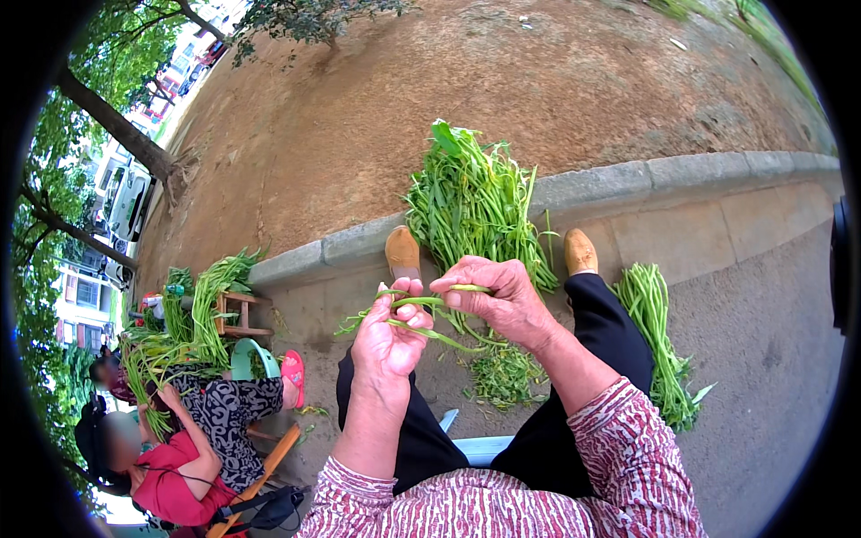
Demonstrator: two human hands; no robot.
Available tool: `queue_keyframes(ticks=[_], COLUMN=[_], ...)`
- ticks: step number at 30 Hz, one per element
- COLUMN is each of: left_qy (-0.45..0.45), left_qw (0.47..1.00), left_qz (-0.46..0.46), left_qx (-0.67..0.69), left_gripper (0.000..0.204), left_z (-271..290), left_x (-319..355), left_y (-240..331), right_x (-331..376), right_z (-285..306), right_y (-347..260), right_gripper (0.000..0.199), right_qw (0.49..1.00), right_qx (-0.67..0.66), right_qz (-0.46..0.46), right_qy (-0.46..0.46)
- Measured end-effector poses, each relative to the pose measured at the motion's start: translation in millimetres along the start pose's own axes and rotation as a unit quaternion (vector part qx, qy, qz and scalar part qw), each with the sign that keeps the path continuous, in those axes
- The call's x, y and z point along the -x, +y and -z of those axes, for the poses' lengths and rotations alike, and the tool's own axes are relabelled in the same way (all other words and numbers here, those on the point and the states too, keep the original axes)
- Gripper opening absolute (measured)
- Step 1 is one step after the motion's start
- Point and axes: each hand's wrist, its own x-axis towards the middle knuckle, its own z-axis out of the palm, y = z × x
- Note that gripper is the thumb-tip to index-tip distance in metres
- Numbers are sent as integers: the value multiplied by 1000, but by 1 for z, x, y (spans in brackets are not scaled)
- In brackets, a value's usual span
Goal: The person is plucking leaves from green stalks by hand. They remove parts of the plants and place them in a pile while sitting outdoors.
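**A:** Seated outdoors on a paved walk, a person works a single green stalk (421, 305) between both hands. Where does each hand sit?

**B:** The left hand (387, 336) is curled shut around the near end of the stalk, thumb on top. The right hand (504, 294) pinches the far end, fingers folded over it. The stalk runs crosswise between them, above the lap, with thin leaves trailing to the left.

**A:** And the rest of the greens?

**B:** A large loose heap (475, 202) leans against the stone kerb (682, 170) between the person's tan shoes. A tidier bundle (659, 345) lies on the pavement beside the right leg. Small scraps (504, 375) litter the ground between the feet.

**A:** So which step is this?

**B:** By the look of it, trimming one stalk: stripping or snapping off a part while the other hand steadies it. The next move likely calls for a firm pull with the right fingers against the left hand's hold, then parting the good piece from the waste.

**A:** Anyone else about?

**B:** At the left, another seated person (170, 466) in red handles similar greens near a small wooden stool (235, 314).
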Motion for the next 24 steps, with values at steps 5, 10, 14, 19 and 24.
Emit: queue_keyframes(ticks=[5,10,14,19,24], left_qy=[-20,-15,5,15,11], left_qw=[1000,999,999,999,999], left_qz=[-4,-15,-32,-24,-10], left_qx=[11,29,32,44,32], left_gripper=[31,32,32,32,37], left_z=[-4,-5,-10,-14,-12], left_x=[3,3,4,4,3], left_y=[2,9,12,12,1], right_x=[1,1,3,1,-3], right_z=[4,4,3,-2,-1], right_y=[1,-10,-4,2,-3], right_gripper=[18,25,39,33,18], right_qw=[991,984,994,999,996], right_qx=[-54,-79,-34,12,-45], right_qz=[-96,-133,-96,-37,-30], right_qy=[79,92,48,35,77])
